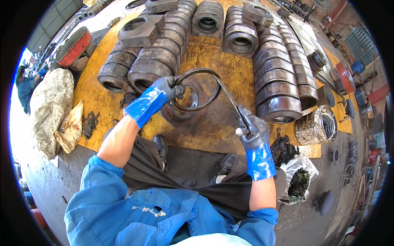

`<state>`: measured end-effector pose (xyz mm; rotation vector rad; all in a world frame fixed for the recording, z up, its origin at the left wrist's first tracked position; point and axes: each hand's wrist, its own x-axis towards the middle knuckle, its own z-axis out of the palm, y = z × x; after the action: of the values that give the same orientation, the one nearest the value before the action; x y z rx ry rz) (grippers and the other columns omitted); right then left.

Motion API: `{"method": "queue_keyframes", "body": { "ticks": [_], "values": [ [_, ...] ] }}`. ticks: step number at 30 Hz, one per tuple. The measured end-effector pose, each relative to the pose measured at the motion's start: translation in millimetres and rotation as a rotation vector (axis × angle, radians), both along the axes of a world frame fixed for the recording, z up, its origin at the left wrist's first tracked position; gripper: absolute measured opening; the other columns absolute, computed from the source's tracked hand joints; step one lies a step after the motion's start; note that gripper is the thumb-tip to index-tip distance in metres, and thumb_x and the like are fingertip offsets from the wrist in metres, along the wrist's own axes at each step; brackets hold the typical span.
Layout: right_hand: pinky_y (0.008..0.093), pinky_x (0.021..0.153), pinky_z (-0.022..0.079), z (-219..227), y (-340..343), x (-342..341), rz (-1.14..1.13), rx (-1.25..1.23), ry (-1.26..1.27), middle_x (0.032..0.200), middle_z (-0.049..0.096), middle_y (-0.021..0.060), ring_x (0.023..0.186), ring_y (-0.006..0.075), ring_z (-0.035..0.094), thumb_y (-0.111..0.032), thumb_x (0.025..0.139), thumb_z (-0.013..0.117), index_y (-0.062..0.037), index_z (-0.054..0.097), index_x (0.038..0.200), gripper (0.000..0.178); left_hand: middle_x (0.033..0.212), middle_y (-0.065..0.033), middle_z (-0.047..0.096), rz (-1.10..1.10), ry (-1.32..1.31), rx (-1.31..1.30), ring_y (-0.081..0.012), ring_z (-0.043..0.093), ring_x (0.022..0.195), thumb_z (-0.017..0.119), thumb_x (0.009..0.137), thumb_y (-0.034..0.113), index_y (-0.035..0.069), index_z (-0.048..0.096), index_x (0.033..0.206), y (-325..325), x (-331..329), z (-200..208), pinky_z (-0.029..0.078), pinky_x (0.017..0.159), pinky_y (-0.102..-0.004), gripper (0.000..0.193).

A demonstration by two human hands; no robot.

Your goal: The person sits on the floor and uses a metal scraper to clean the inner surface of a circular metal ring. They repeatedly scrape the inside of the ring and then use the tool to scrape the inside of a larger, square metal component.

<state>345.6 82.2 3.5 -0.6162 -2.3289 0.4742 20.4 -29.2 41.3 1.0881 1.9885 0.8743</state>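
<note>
From where I stand, the biggest thing is the oil-stained yellow floor sheet, probably laid to catch grease. Heavy steel housings stand on it in packed rows, a left row and a right row, likely lined up so their bores face the seated worker. A bulky pale sack slumps at the left; I can't see inside.

One separate housing sits ahead of the worker's feet, within easy reach of both hands. At the right is a grime-crusted pail, its dark mouth showing ridged, round shapes I can't identify. Nearer, a clear plastic bag gapes around dark, greenish loose matter.

Above the separate housing, the thin dark ring is held up in the air. The gloved left hand closes its fingers around the ring's left side, seemingly to steady it. The gloved right hand is curled around a slim metal bar, angled so its tip meets the ring's right edge.
</note>
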Motion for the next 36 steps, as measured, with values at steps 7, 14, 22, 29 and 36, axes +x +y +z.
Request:
{"method": "queue_keyframes", "body": {
  "ticks": [7, 14, 22, 29, 36],
  "values": [
    [0.0248, 0.055, 0.047, -40.3, 7.3, -5.6, -0.033, -0.797, 0.356, 0.086, 0.071, 0.0044, 0.069, 0.0124, 0.066, -0.014, 0.096, 0.054, -0.0021, 0.062, 0.121, 0.028, 0.081, -0.0066, 0.071, 0.016, -0.106, 0.089, -0.0106, 0.063, 0.064, 0.058, 0.096, 0.016, 0.001, 0.066, 0.100, 7.5, -17.3, -21.2, 0.046, 0.048, -0.0245, 0.017],
    [0.0260, 0.044, 0.042, -30.1, 4.1, -12.9, -0.140, -1.320, 0.374, 0.088, 0.074, 0.0123, 0.052, 0.0129, 0.060, -0.028, 0.096, 0.063, -0.0052, 0.062, 0.118, 0.032, 0.085, -0.0071, 0.072, 0.093, -0.211, 0.398, -0.0115, 0.066, 0.072, 0.060, 0.098, 0.021, 0.001, 0.067, 0.100, 12.6, -21.0, -31.6, 0.047, 0.049, -0.0243, 0.021],
    [0.0280, 0.044, 0.046, -35.0, -18.6, -34.6, -0.092, -1.452, 0.570, 0.086, 0.073, 0.0137, 0.050, 0.0138, 0.059, -0.026, 0.094, 0.065, -0.0030, 0.063, 0.119, 0.034, 0.091, -0.0070, 0.073, 0.164, -0.368, 0.572, -0.0110, 0.066, 0.074, 0.064, 0.096, 0.023, 0.002, 0.067, 0.103, 16.1, -17.7, -30.2, 0.050, 0.058, -0.0238, 0.022],
    [0.0329, 0.046, 0.050, -46.1, -34.1, -54.1, -0.017, -1.710, 0.729, 0.085, 0.072, 0.0177, 0.052, 0.0203, 0.062, -0.023, 0.095, 0.064, -0.0057, 0.063, 0.110, 0.023, 0.098, -0.0087, 0.074, 0.267, -0.475, 0.675, -0.0091, 0.062, 0.065, 0.065, 0.095, 0.016, 0.001, 0.070, 0.106, 22.0, -6.2, -37.6, 0.051, 0.059, -0.0236, 0.019],
    [0.0408, 0.051, 0.049, -68.8, -32.1, -56.9, 0.198, -2.225, 0.848, 0.096, 0.072, 0.0190, 0.060, 0.0301, 0.066, -0.026, 0.099, 0.052, -0.0202, 0.063, 0.104, 0.013, 0.103, -0.0092, 0.072, 0.179, -0.466, 0.759, -0.0080, 0.062, 0.067, 0.065, 0.095, 0.016, 0.002, 0.067, 0.110, 24.9, -5.6, -38.5, 0.052, 0.060, -0.0223, 0.020]
  ]
}}
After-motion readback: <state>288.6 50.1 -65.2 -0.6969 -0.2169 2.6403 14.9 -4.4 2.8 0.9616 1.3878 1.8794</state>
